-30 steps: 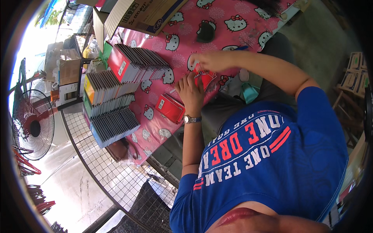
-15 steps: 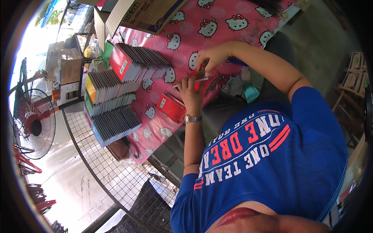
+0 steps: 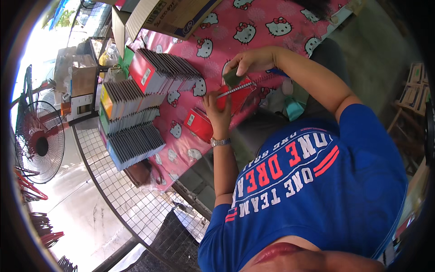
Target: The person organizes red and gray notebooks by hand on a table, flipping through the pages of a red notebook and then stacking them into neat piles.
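My left hand [image 3: 217,109], with a watch on its wrist, grips the edge of a red-covered notebook [image 3: 241,98]. A pale strip with a row of small marks runs along that notebook's upper edge. From the strip's right end a thin dark wire coil [image 3: 265,79] sticks out. Just above the strip, my right hand [image 3: 247,62] pinches a small dark green flat piece [image 3: 234,79]; its kind is unclear. Beside my left wrist, more red notebooks [image 3: 198,124] lie on the pink table cover [image 3: 213,68].
Stacks of spiral notebooks stand on the left: red [image 3: 144,75], yellow [image 3: 108,100] and blue-edged [image 3: 136,144]. A cardboard box [image 3: 176,18] sits at the far edge. Left of the table are a wire mesh panel [image 3: 108,181] and a fan [image 3: 41,146].
My right hand has risen a little from the notebook, bringing the dark green piece into clearer view. My left hand has shifted slightly left, and more of the pale strip and coil shows.
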Demonstrator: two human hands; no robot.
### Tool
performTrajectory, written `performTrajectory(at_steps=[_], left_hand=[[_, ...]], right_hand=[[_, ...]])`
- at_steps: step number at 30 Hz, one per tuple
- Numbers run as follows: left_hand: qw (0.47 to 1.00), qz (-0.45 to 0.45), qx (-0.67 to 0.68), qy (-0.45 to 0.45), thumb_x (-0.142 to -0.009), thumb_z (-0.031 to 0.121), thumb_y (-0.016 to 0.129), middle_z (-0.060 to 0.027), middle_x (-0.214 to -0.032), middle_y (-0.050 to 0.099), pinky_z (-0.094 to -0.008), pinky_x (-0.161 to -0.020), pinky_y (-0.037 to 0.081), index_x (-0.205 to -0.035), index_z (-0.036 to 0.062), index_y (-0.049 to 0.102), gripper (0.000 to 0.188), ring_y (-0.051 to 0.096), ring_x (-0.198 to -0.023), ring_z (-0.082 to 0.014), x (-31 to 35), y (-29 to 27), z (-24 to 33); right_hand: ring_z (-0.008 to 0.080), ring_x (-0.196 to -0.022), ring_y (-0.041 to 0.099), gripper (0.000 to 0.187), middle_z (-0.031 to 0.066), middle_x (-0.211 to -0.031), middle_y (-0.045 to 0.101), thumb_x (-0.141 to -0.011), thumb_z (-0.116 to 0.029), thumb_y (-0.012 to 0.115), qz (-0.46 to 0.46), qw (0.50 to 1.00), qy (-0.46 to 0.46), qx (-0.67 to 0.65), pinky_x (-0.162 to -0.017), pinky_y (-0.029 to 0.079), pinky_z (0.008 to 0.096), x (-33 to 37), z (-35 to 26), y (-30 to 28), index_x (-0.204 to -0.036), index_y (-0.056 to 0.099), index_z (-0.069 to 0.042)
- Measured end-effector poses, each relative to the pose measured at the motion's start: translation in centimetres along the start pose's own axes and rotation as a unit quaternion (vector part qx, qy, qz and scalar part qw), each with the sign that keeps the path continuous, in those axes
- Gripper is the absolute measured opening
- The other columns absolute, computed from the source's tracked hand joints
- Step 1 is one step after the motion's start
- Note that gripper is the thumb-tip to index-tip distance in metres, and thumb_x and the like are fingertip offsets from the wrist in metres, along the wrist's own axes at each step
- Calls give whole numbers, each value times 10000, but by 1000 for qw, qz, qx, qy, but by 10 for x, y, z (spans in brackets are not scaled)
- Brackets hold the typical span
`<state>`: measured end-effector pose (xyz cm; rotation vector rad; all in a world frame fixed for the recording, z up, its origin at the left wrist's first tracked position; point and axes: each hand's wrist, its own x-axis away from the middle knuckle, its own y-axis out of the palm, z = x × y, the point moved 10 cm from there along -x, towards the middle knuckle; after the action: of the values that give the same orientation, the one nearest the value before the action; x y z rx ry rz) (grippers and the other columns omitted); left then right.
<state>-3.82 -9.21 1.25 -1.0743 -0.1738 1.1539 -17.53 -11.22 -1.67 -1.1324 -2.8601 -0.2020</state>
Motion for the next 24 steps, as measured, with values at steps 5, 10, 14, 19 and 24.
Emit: performTrajectory(at_steps=[5, 10, 14, 19, 24], left_hand=[[994, -56, 88, -34, -782, 31, 704, -151, -1002, 566, -392, -805, 461, -1034, 15, 554, 294, 553, -935, -334, 1, 12, -13], [984, -56, 148, -82, -786, 36, 716, -136, -982, 592, -370, -782, 477, -1033, 16, 555, 295, 580, -908, -295, 3, 14, -28], [968, -42, 222, -107, -807, 43, 716, -126, -966, 604, -346, -756, 486, -1022, 19, 556, 269, 599, -871, -263, 2, 18, -30], [978, -50, 182, -86, -827, 43, 708, -115, -968, 602, -319, -767, 492, -1019, 12, 560, 245, 609, -865, -223, 2, 18, -38], [942, -27, 285, -177, -877, 32, 672, -77, -981, 617, -271, -788, 493, -1047, 7, 570, 201, 604, -908, -146, 15, 22, -53]], right_hand=[[179, -1033, 590, 511, 76, -1064, 662, -722, -251, 704, 30, 959, 96, 265, -913, 426, 303, -8, 8, -17, -1163, 643, -1], [170, -973, 602, 426, 68, -990, 670, -740, -235, 718, 27, 969, 116, 216, -903, 430, 288, -18, 9, -12, -1109, 666, -28], [160, -980, 593, 373, 66, -1011, 664, -743, -232, 726, -32, 975, -39, -214, -902, 422, 267, -22, -6, 4, -1067, 682, -51], [275, -1279, 430, 577, 35, -1331, 531, -708, -286, 756, 273, 736, 167, 596, -1006, 358, 504, 29, -1, -89, -1252, 583, -202], [353, -1334, 370, 783, 99, -1414, 432, -759, -409, 724, 532, 648, 27, 544, -1062, 315, 548, 132, 6, -79, -1427, 410, -147]])
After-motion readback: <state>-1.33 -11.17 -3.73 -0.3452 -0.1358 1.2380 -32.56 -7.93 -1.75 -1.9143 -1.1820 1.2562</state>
